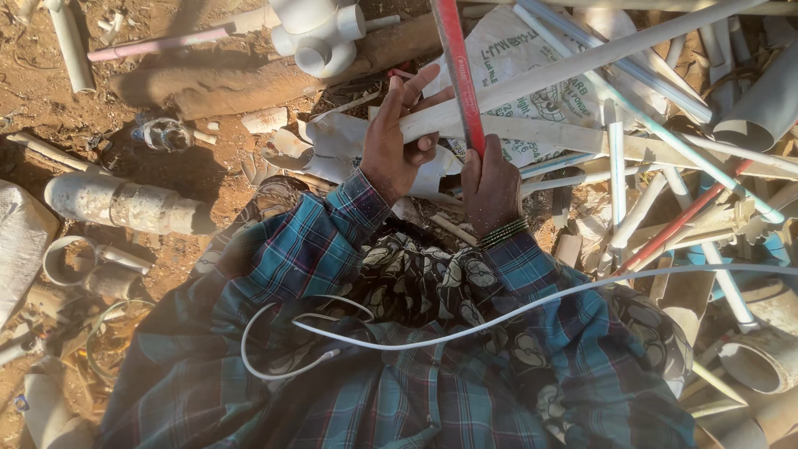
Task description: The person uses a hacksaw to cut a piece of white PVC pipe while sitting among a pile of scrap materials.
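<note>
My left hand (pixel 397 137) grips the near end of a long white plastic pipe (pixel 582 62) that runs up to the right across the scrap pile. My right hand (pixel 490 187), with green bangles at the wrist, is closed around a red-handled tool (pixel 455 66) that stands upright across the pipe; what kind of tool it is I cannot tell. Both hands are close together above my lap. I wear a blue-green plaid shirt over a patterned cloth. A thin white cable (pixel 515 312) crosses my lap.
To the right lies a heap of cut pipes (pixel 665 191), white, grey, red and blue. A white printed sack (pixel 532 75) lies under the pipe. A white pipe fitting (pixel 320 33) sits at top centre. Thick dirty pipe sections (pixel 125 204) and rings lie on red earth at left.
</note>
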